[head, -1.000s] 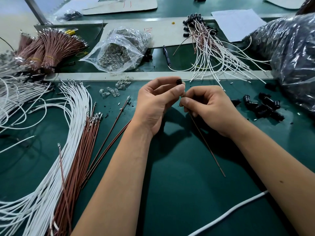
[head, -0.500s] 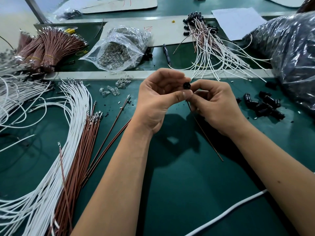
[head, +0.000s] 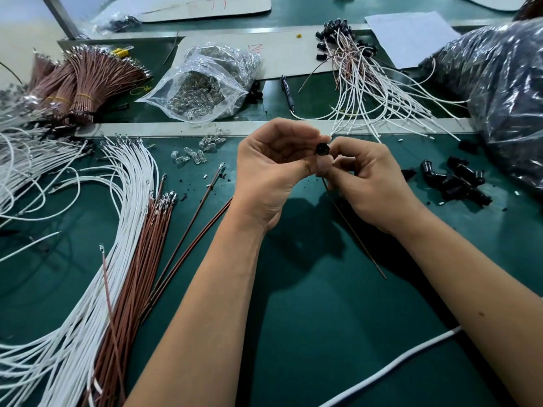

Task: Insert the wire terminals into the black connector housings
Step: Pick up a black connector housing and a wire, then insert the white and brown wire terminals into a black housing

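Note:
My left hand (head: 273, 174) pinches a small black connector housing (head: 322, 149) between thumb and fingers, its round opening turned towards the camera. My right hand (head: 370, 183) meets it from the right and pinches a brown wire (head: 355, 233), which runs down and to the right from the housing over the green mat. The wire's terminal end is hidden behind my fingers. Loose black housings (head: 458, 180) lie to the right. White wires (head: 97, 259) and brown wires (head: 141, 259) with terminals fan out on the left.
A clear bag of small glass bulbs (head: 202, 86) lies at the back centre, with loose bulbs (head: 199, 151) near it. Finished white and brown wire assemblies (head: 367, 89) sit at the back right beside a big black plastic bag (head: 505, 92). Bundled brown wires (head: 85, 80) lie back left.
Both hands have risen a little and come together. The black housing has turned so that its round opening faces the camera, and the brown wire has swung with the right hand.

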